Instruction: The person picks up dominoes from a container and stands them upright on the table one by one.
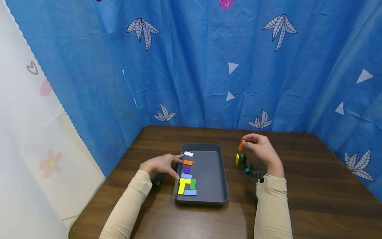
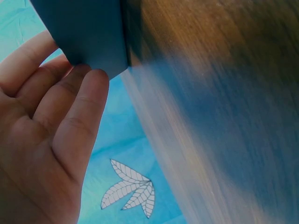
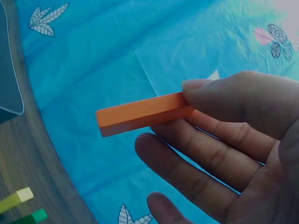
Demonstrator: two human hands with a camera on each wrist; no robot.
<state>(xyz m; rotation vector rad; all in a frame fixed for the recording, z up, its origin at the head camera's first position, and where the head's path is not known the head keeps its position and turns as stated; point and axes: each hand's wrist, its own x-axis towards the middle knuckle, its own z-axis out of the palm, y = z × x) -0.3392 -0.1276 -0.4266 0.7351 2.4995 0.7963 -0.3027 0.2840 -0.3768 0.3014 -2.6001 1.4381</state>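
Note:
My right hand (image 1: pixel 261 149) pinches an orange wooden block (image 3: pixel 145 113) between thumb and fingers, held up above the table to the right of the tray. Just below it stand a yellow block (image 1: pixel 237 159), a green block (image 1: pixel 241 159) and a very dark block (image 1: pixel 244 159), upright side by side. My left hand (image 1: pixel 162 165) rests at the left rim of the grey tray (image 1: pixel 223 176), its fingers reaching over the edge near a white block (image 1: pixel 188 154) and another orange block (image 1: pixel 187 162). In the left wrist view its fingertips touch the tray's outer wall (image 2: pixel 88 32).
Along the tray's left side lie a purple block (image 1: pixel 186 169), light blue blocks (image 1: pixel 190 192), yellow blocks (image 1: pixel 181 188) and a green block (image 1: pixel 192 184). The dark wooden table (image 1: pixel 313 186) ends at a blue patterned curtain (image 1: pixel 194 66); a white curtain (image 1: pixel 35 149) hangs at left.

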